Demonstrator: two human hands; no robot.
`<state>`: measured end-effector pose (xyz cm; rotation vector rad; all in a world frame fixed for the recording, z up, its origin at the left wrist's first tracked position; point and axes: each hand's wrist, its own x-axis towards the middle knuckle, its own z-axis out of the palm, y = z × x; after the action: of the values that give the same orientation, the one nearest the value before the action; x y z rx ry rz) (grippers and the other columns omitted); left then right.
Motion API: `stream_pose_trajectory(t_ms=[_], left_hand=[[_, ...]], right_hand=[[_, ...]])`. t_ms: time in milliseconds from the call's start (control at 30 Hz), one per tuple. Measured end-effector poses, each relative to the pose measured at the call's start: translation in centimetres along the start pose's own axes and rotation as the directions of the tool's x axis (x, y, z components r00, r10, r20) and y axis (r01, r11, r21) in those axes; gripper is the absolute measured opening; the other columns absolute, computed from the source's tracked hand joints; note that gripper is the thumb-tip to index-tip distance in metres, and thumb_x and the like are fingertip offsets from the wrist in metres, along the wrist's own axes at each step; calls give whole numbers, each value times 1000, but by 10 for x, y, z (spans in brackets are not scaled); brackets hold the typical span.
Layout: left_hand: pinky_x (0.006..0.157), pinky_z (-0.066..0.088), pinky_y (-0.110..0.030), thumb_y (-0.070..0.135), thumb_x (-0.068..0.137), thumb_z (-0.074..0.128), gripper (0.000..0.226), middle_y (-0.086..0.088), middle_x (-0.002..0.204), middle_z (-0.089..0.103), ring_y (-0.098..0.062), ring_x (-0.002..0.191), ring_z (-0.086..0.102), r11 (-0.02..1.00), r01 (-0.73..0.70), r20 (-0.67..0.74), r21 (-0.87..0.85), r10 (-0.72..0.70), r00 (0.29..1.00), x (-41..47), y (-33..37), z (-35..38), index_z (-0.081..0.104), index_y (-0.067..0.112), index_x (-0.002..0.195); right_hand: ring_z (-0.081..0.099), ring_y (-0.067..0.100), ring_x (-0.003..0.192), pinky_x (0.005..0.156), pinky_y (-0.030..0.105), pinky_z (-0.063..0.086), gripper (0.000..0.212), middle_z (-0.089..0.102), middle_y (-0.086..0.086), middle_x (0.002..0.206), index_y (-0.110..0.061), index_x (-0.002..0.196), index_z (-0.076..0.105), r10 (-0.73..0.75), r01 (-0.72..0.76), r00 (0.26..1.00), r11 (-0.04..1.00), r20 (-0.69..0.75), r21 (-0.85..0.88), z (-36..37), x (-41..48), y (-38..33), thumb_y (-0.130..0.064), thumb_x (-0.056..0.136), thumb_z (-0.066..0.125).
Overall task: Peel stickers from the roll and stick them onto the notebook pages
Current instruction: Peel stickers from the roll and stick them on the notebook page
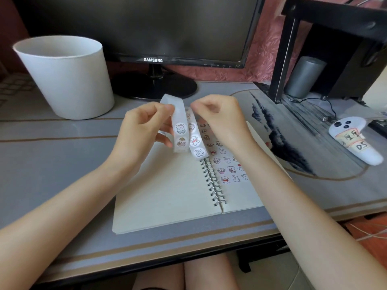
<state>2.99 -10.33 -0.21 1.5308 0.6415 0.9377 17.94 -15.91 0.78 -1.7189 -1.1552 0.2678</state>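
Sticker strip [180,132] in pinch of left hand [142,130] and right hand [217,118]

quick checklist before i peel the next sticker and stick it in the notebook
1. Left hand grips the sticker strip: ok.
2. Right hand pinches the strip's upper end: ok.
3. A sticker edge lifted off the backing: cannot tell.
4. Stickers left on the strip: ok, several show.
5. Notebook open flat under the hands: ok.
6. Free space: left page blank: ok.
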Motion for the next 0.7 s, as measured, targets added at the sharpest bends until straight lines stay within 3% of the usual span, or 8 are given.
stream_pose_trajectory(t_ms=[100, 233, 367, 567, 700], left_hand=[[46, 46, -21, 15, 96, 51, 22, -10, 75, 66, -13, 60, 58, 1000, 6, -3, -5, -6, 1000, 0, -1, 0, 63, 2, 82], [48, 48, -21, 14, 96, 51, 22, -5, 68, 65, -13, 59, 60, 1000, 3, -9, -24, -3, 1000, 0, 0, 1, 62, 6, 79], [51, 51, -22, 14, 95, 51, 20, -6, 69, 65, -13, 58, 62, 999, 0, -8, -46, 0, 1000, -1, 1, 2, 62, 3, 83], [54, 52, -22, 19, 97, 50, 26, -6, 70, 67, -14, 61, 64, 997, 15, 0, -72, -15, 1000, -1, 2, 2, 63, 8, 77], [60, 54, -25, 28, 96, 50, 31, -12, 77, 70, -17, 67, 65, 993, 57, 35, -104, -53, 998, -2, 3, 3, 65, 7, 81]], right_hand=[[65, 14, 82, 80, 33, 53, 14, 71, -8, 78, -17, 83, 73, -94, 100, 992, 993, -88, 64, -9, -14, -10, -23, 89, 62], [62, 8, 78, 70, 17, 44, 9, 70, -10, 78, -19, 84, 73, -121, 116, 992, 988, 41, 103, -20, -35, -22, -27, 84, 70], [54, 6, 67, 62, 10, 38, 14, 71, -3, 81, -17, 88, 71, -96, 78, 987, 987, 128, 140, -15, -44, -17, -18, 76, 78], [60, 4, 72, 72, 16, 45, 16, 71, -4, 79, -14, 86, 70, -53, 23, 992, 969, 116, 248, -10, -42, -13, -6, 75, 77], [60, -1, 71, 70, 11, 44, 13, 70, -2, 79, -6, 87, 71, -52, 31, 996, 960, 68, 279, -9, -38, -12, -1, 75, 75]])
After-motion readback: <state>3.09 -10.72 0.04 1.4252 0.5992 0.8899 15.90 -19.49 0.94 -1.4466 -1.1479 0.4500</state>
